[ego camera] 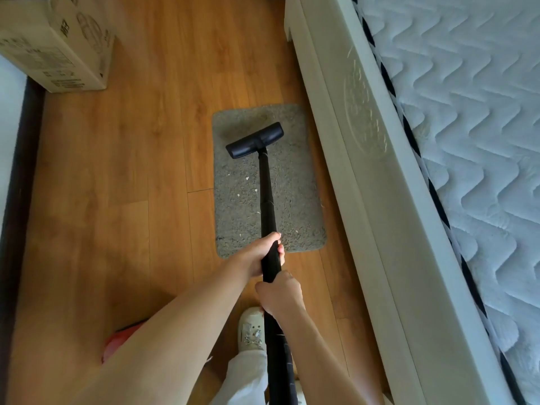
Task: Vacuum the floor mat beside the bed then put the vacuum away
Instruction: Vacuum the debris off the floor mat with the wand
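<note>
A grey shaggy floor mat lies on the wooden floor beside the bed frame. Small white crumbs dot its middle and near end. The vacuum's black floor head rests on the far part of the mat, turned slightly askew. Its long black tube runs back toward me. My left hand grips the tube just past the mat's near edge. Just behind it, my right hand holds the tube as well. The ribbed hose continues down past my leg.
A cardboard box stands at the far left by a dark wall base. The quilted mattress fills the right side. My white shoe stands on the floor below my hands, and something red shows behind my left arm.
</note>
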The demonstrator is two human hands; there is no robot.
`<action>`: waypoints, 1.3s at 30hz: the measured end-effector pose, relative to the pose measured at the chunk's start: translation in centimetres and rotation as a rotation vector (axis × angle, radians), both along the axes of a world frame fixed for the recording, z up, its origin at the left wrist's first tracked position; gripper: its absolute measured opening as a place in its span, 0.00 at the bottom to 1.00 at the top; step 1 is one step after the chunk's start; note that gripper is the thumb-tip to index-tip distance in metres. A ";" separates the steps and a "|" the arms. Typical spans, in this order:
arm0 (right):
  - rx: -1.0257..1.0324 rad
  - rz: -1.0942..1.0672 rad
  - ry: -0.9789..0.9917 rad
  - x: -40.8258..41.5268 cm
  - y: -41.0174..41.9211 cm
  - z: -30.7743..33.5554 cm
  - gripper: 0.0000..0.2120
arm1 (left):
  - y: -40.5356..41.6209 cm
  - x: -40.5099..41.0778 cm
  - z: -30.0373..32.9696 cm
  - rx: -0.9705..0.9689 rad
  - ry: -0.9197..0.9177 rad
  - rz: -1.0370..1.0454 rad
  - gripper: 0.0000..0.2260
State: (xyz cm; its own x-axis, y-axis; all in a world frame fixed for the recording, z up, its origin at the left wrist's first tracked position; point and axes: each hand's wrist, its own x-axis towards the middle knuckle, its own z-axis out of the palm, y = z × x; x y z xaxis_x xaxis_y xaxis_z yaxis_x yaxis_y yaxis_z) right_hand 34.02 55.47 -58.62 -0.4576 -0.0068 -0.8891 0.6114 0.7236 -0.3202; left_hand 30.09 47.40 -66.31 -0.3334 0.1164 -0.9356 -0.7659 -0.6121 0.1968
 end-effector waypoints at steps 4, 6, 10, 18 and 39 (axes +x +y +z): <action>-0.027 -0.010 -0.027 -3.0 -2.8 -0.6 0.17 | -2.5 -3.2 -0.4 0.006 -0.027 0.018 0.10; -0.035 -0.020 -0.030 -4.6 -4.1 -0.9 0.16 | -3.5 -4.9 -0.5 0.012 -0.028 0.024 0.11; -0.036 -0.018 -0.023 -7.8 -5.8 -1.5 0.16 | -5.2 -8.3 -1.2 0.016 -0.020 0.059 0.12; 0.008 0.017 -0.038 -11.7 -7.0 -2.5 0.16 | -6.2 -12.2 -2.2 0.032 -0.048 0.048 0.14; 0.054 0.010 -0.074 -11.0 -6.0 -2.1 0.18 | -5.0 -11.1 -2.2 0.052 -0.086 0.036 0.12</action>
State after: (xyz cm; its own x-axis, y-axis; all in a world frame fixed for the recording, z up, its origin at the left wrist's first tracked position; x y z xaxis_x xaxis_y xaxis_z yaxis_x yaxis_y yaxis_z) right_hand 23.04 49.50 -60.72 -0.3907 0.0380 -0.9197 0.6249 0.7446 -0.2347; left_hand 19.02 42.40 -68.51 -0.2565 0.1552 -0.9540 -0.7558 -0.6475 0.0979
